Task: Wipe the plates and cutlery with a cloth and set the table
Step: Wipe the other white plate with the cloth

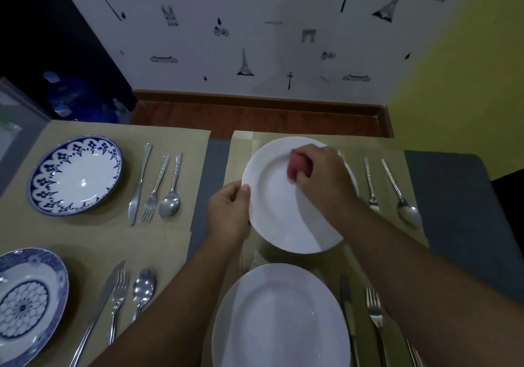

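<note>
A white plate (279, 210) is tilted above the far right placemat (354, 142). My left hand (228, 210) grips its left rim, thumb on top. My right hand (320, 178) presses a bunched pink cloth (295, 164) against the plate's upper face. A second white plate (280, 318) lies flat on the near right mat. Right of the held plate lie a fork (371, 185) and a spoon (402, 196). Beside the near plate lie a knife (347, 304) and another fork (374, 310).
On the left mats sit a blue-rimmed plate (75, 175) with knife (139, 188), fork (156, 189) and spoon (171, 188), and a blue patterned plate (25, 304) with its own cutlery (122, 301). Grey table (459, 213) shows at right. Water bottles (65, 94) stand far left.
</note>
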Demonstrator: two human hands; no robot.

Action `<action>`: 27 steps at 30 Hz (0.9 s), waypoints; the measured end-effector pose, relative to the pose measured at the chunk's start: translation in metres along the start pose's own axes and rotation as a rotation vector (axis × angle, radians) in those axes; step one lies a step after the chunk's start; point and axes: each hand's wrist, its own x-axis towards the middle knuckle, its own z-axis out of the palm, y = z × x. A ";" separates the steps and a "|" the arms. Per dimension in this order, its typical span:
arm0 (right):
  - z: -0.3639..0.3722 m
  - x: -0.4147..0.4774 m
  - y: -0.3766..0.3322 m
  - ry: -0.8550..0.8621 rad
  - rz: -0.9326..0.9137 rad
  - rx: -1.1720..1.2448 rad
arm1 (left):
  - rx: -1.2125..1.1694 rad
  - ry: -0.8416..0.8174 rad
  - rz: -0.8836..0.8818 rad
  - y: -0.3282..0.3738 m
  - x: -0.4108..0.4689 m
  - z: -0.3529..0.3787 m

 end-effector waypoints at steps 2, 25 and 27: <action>-0.002 -0.003 0.016 0.006 0.039 -0.013 | 0.026 0.007 -0.001 0.003 0.012 0.004; 0.023 -0.019 0.034 -0.047 0.022 -0.029 | 0.372 -0.050 0.119 -0.008 0.059 0.018; 0.021 -0.021 0.031 -0.040 0.008 -0.029 | 0.485 -0.055 0.240 -0.009 0.052 0.015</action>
